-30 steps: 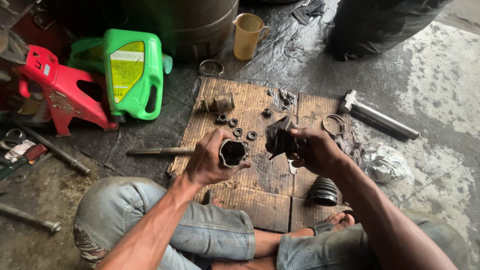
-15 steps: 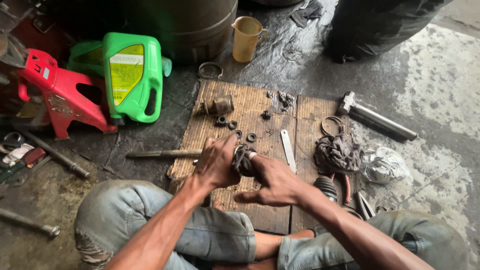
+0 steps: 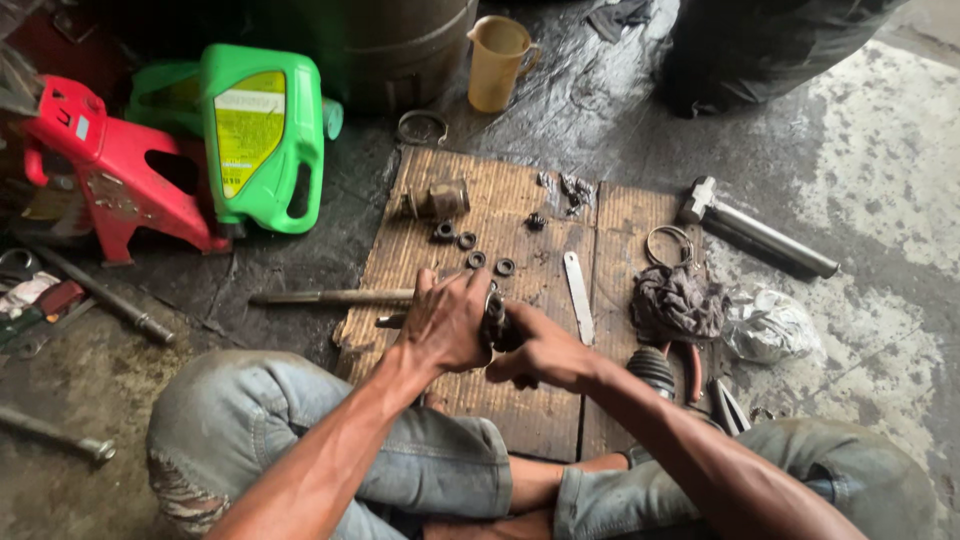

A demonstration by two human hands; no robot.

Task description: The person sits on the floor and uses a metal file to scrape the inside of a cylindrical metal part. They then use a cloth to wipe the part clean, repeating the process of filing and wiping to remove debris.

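Observation:
I sit on the floor with a flattened cardboard sheet (image 3: pixel 540 400) in front of my knees. My left hand (image 3: pixel 445 322) and my right hand (image 3: pixel 535 352) are clasped together around a dark greasy metal joint part (image 3: pixel 496 318), which shows only as a sliver between them. Just beyond my hands lie several small black rings (image 3: pixel 470 243) and a flat metal strip (image 3: pixel 578 296). A thin metal rod (image 3: pixel 330 297) reaches out to the left from under my left hand.
A dark rag (image 3: pixel 678 302) lies on the cardboard's right side, with a black rubber boot (image 3: pixel 652 368) and red-handled pliers (image 3: pixel 695 372) below it. A hammer (image 3: pixel 755 228) sits far right. A green oil jug (image 3: pixel 262 135), a red stand (image 3: pixel 110 170) and a yellow jug (image 3: pixel 497 62) stand behind.
My right hand has put the rag down on the right and come back to the metal part. Both hands now grip that part, lower and nearer my knees.

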